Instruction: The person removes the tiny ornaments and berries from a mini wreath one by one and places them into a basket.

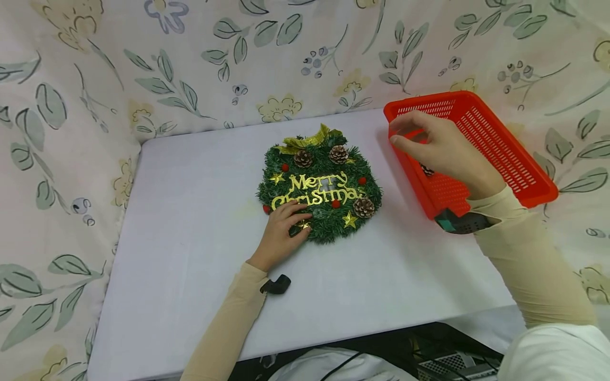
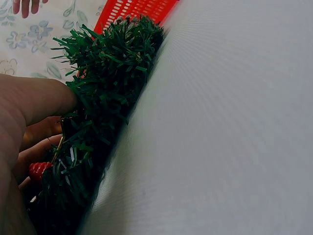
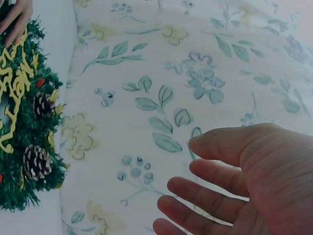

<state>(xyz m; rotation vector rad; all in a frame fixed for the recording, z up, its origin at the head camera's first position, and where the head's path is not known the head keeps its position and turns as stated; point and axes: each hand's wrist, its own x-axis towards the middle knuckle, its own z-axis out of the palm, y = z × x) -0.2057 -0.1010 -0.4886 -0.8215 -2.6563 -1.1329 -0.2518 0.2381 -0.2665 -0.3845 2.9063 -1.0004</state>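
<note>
Your left hand (image 1: 281,233) rests on the lower left edge of the wreath (image 1: 320,185), fingers curled over the green needles and gripping them; the left wrist view shows your thumb (image 2: 44,98) pressed against the greenery and the fingers tucked in around it, next to a red berry (image 2: 38,170). The wreath lies flat near the middle of the white table (image 1: 190,254), closer to the back edge, just left of the red basket (image 1: 495,153) but not touching it.

Wreath look: round, dark green artificial needles, a gold bow (image 1: 310,140) at the top, two pinecones (image 1: 320,156) under the bow and one more pinecone (image 1: 364,207) at lower right, gold stars (image 1: 350,220), small red berries dotted around. Gold cut-out lettering (image 1: 316,189) across the middle reads "Merry Christmas"; your left fingers cover part of the lower word's start. No other writing readable.

Your right hand (image 1: 438,148) hovers above the red basket's near left corner, fingers loosely bent, holding nothing; the right wrist view shows the fingers (image 3: 210,196) relaxed and spread, empty. The basket is a slotted plastic tray at the table's back right, overhanging the edge. A floral cloth (image 1: 143,63) with leaves and flowers hangs behind and around the table.
</note>
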